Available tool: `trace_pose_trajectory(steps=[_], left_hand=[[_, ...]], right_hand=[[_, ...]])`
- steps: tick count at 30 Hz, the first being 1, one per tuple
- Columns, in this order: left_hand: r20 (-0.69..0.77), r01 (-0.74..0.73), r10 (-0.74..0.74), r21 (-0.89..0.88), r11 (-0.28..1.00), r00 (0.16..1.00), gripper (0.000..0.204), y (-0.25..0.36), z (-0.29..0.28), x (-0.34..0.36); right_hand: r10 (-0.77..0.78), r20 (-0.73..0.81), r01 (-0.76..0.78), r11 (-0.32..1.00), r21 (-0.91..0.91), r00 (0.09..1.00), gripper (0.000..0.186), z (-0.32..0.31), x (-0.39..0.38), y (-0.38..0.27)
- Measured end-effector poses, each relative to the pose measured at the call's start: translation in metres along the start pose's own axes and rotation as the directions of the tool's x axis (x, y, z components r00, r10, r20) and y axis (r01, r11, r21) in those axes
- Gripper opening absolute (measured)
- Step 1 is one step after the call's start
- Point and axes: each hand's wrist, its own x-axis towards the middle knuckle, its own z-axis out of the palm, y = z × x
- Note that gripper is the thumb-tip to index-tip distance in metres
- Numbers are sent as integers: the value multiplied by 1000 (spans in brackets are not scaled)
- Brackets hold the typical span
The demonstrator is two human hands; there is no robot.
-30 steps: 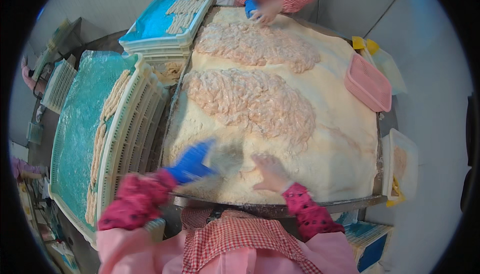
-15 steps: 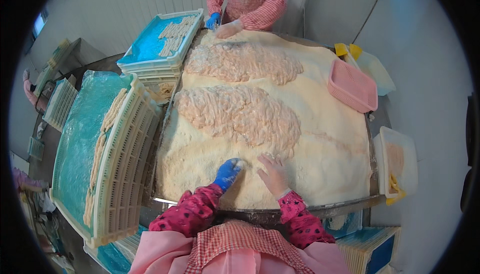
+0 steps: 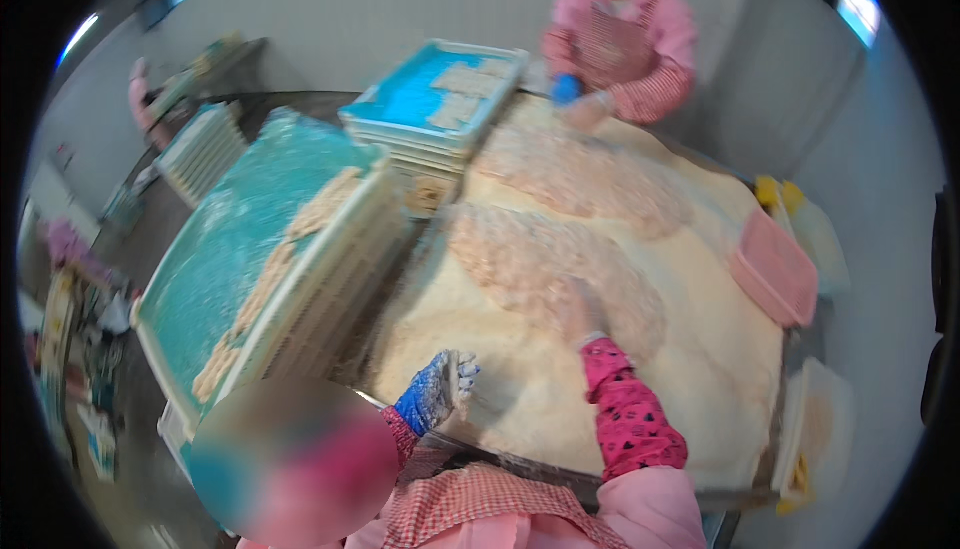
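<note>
My left hand, in a powder-coated blue glove, is curled closed above the near-left edge of the cream-coloured powder bed. Something pale shows by its fingers, too blurred to make out. Reaching farther forward, my right hand in a thin translucent glove touches the nearer pile of pale pink raw meat strips. Motion smears its fingers. A second, similar heap of meat strips lies beyond, close to a co-worker's hands.
To my left stand stacked white trays; the top one has teal film and a row of coated strips. Farther back is another stack with blue lining. A pink basket sits at the right edge. Across the table a co-worker stands.
My left hand has lifted off the powder and curled closed. The right one has moved forward from the powder onto the nearer meat pile. My view has turned left.
</note>
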Motion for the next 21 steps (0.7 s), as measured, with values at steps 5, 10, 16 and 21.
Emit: trace_pose_trajectory(steps=[5, 10, 16, 21], left_hand=[[167, -489, 486, -27, 872, 858, 40, 130, 50, -72], [-269, -489, 918, 783, 385, 292, 42, 234, -1, -226], [-291, 10, 641, 915, 404, 710, 56, 246, -61, -265], [17, -157, 771, 982, 108, 637, 44, 241, -70, -263]], right_hand=[[-204, 200, 244, 948, -203, 958, 29, 31, 49, 101], [-301, 303, 359, 920, -158, 904, 21, 4, 56, 44], [-87, 160, 94, 995, -34, 983, 19, -8, 48, 71], [220, 100, -240, 929, 281, 970, 20, -41, 16, -13]])
